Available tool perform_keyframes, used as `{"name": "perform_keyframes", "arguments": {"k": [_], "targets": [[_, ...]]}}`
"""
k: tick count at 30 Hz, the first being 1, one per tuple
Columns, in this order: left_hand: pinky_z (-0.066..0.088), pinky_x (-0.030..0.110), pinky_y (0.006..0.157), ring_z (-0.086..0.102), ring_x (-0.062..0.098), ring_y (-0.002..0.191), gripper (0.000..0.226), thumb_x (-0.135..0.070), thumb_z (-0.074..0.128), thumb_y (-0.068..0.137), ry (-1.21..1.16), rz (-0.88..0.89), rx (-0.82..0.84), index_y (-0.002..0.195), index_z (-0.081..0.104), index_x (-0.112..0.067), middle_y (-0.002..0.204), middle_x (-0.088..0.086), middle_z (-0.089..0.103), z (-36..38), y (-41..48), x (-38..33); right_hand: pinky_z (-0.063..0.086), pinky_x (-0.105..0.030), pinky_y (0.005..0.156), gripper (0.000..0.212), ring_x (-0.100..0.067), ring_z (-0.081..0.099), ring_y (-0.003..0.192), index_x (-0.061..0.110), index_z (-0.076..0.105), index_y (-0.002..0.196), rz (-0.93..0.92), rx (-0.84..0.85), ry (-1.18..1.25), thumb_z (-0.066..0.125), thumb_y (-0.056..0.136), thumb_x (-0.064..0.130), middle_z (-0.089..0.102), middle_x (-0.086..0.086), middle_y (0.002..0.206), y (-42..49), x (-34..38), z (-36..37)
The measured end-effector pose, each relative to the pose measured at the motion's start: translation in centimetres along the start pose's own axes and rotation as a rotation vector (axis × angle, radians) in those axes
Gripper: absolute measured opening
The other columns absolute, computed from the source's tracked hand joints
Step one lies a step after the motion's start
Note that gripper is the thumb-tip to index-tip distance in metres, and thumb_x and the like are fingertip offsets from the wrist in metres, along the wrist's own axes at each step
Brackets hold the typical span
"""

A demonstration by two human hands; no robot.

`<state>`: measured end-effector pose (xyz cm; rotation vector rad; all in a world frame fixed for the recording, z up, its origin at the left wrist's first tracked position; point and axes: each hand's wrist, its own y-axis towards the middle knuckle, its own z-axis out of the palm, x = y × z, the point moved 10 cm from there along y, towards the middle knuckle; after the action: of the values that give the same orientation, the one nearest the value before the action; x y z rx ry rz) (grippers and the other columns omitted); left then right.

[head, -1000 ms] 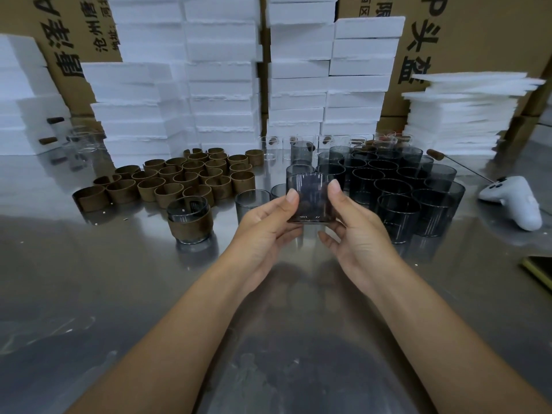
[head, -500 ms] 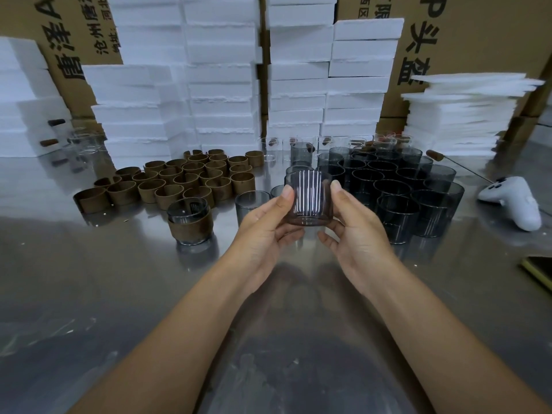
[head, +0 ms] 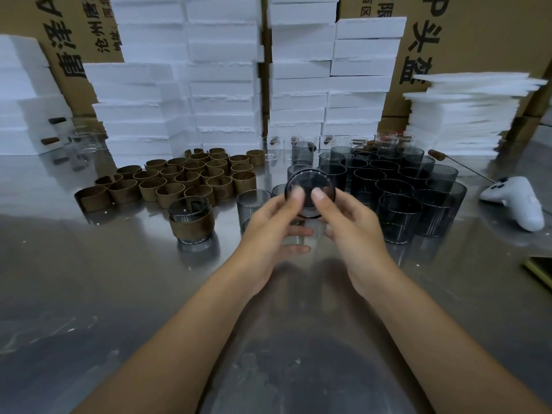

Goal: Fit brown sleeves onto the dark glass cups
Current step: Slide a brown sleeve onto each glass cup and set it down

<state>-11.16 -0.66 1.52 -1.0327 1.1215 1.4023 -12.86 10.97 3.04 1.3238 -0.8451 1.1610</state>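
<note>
- The left hand [head: 268,231] and the right hand [head: 355,231] meet above the steel table [head: 119,294], and together they grip one dark glass cup [head: 310,179].
- The cup sits between the two hands at their fingertips, lifted off the table and tipped on its side, so that one round end faces the camera. I cannot tell whether that end is the mouth or the base.
- Both thumbs press on the near round face, side by side. The other fingers of each hand curl under and behind the glass.
- No sleeve is on the held cup.
- Just beyond the left hand's knuckles a bare cup [head: 252,203] stands upright.
- Further to the left of the left hand stands a sleeved cup [head: 191,219], its brown band round the lower part of the glass.
- Beyond that, ahead and to the left of the hands, is a cluster of empty brown sleeves [head: 191,177], standing on end.
- Ahead and to the right of the right hand stands a packed group of unsleeved dark cups [head: 397,186], upright.
- Well to the right of the right hand lies a white controller [head: 519,201].
- Behind everything, far beyond both hands, are stacked white foam blocks [head: 221,85].
</note>
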Motion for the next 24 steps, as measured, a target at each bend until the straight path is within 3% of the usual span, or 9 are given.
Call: {"name": "perform_keyframes", "arguments": {"k": [2, 5, 8, 11, 12, 14, 16, 20, 24], "targets": [[0.055, 0.028, 0.063, 0.066, 0.011, 0.077, 0.055, -0.052, 0.068, 0.065, 0.045, 0.006, -0.03, 0.108, 0.064, -0.017, 0.084, -0.005, 0.07, -0.2, 0.0, 0.2, 0.048, -0.019, 0.082, 0.048, 0.004, 0.063, 0.085, 0.017, 0.069, 0.11, 0.057, -0.032, -0.003, 0.065, 0.076, 0.051, 0.07, 0.013, 0.091, 0.1, -0.5, -0.5], [0.055, 0.025, 0.063, 0.067, 0.011, 0.077, 0.063, -0.053, 0.068, 0.064, 0.047, 0.001, -0.075, 0.111, 0.064, -0.012, 0.083, -0.004, 0.069, -0.8, 0.0, 0.2, 0.047, -0.011, 0.072, 0.024, 0.009, 0.063, 0.078, 0.024, 0.07, 0.096, 0.089, 0.014, -0.017, 0.063, 0.085, 0.043, 0.07, 0.019, 0.079, 0.0, -0.9, 0.1], [0.053, 0.023, 0.061, 0.066, 0.011, 0.076, 0.068, -0.059, 0.065, 0.06, 0.051, 0.008, -0.09, 0.108, 0.065, -0.011, 0.081, -0.003, 0.068, -1.0, 0.1, 0.1, 0.048, -0.021, 0.089, 0.05, -0.004, 0.063, 0.1, 0.022, 0.065, 0.117, 0.113, 0.004, -0.049, 0.068, 0.075, 0.049, 0.068, 0.009, 0.105, -0.1, -1.2, 0.1], [0.052, 0.022, 0.064, 0.066, 0.009, 0.076, 0.071, -0.063, 0.063, 0.059, 0.091, 0.028, -0.081, 0.107, 0.065, -0.011, 0.084, -0.003, 0.07, -0.8, 0.2, -0.2, 0.05, -0.026, 0.092, 0.075, -0.008, 0.065, 0.104, 0.018, 0.064, 0.122, 0.118, -0.032, -0.018, 0.068, 0.059, 0.059, 0.069, 0.004, 0.11, -0.2, -0.9, -0.3], [0.052, 0.022, 0.064, 0.066, 0.009, 0.076, 0.069, -0.065, 0.06, 0.061, 0.117, 0.036, -0.072, 0.106, 0.066, -0.013, 0.084, -0.003, 0.07, -0.6, 0.2, -0.3, 0.051, -0.025, 0.089, 0.072, -0.008, 0.067, 0.101, 0.017, 0.065, 0.119, 0.122, -0.034, 0.005, 0.069, 0.06, 0.058, 0.071, 0.003, 0.107, -0.2, -0.9, -0.3], [0.052, 0.021, 0.063, 0.064, 0.008, 0.071, 0.05, -0.061, 0.052, 0.075, 0.157, 0.064, -0.065, 0.096, 0.067, -0.018, 0.079, -0.004, 0.068, -0.3, 0.3, -1.0, 0.051, -0.022, 0.082, 0.041, -0.009, 0.069, 0.096, 0.017, 0.07, 0.107, 0.144, -0.04, 0.086, 0.067, 0.078, 0.046, 0.075, 0.002, 0.098, -0.1, -1.0, -0.4], [0.05, 0.021, 0.064, 0.062, 0.006, 0.067, 0.027, -0.045, 0.047, 0.092, 0.197, 0.114, -0.117, 0.09, 0.065, -0.024, 0.076, -0.006, 0.065, -0.9, 0.6, -2.1, 0.051, -0.023, 0.081, 0.021, -0.008, 0.071, 0.089, 0.019, 0.071, 0.093, 0.178, -0.068, 0.186, 0.061, 0.088, 0.035, 0.075, 0.005, 0.086, 0.0, -1.4, -0.6], [0.049, 0.02, 0.08, 0.061, 0.003, 0.086, 0.012, -0.025, 0.055, 0.095, 0.49, 0.28, -0.267, 0.106, 0.06, -0.026, 0.096, -0.008, 0.064, -4.0, 1.6, -6.5, 0.052, -0.019, 0.072, 0.018, -0.006, 0.071, 0.079, 0.019, 0.069, 0.088, 0.236, -0.101, 0.284, 0.058, 0.09, 0.033, 0.071, 0.007, 0.076, 0.0, -1.8, -0.6], [0.04, 0.015, 0.074, 0.054, -0.001, 0.086, 0.011, -0.022, 0.056, 0.094, 0.916, 0.31, -0.37, 0.105, 0.061, -0.024, 0.094, -0.014, 0.058, -7.6, 4.2, -9.9, 0.05, -0.027, 0.086, 0.031, -0.011, 0.071, 0.093, 0.013, 0.069, 0.098, 0.26, -0.076, 0.267, 0.061, 0.083, 0.038, 0.073, -0.001, 0.092, -0.2, -1.8, -0.2]]}}
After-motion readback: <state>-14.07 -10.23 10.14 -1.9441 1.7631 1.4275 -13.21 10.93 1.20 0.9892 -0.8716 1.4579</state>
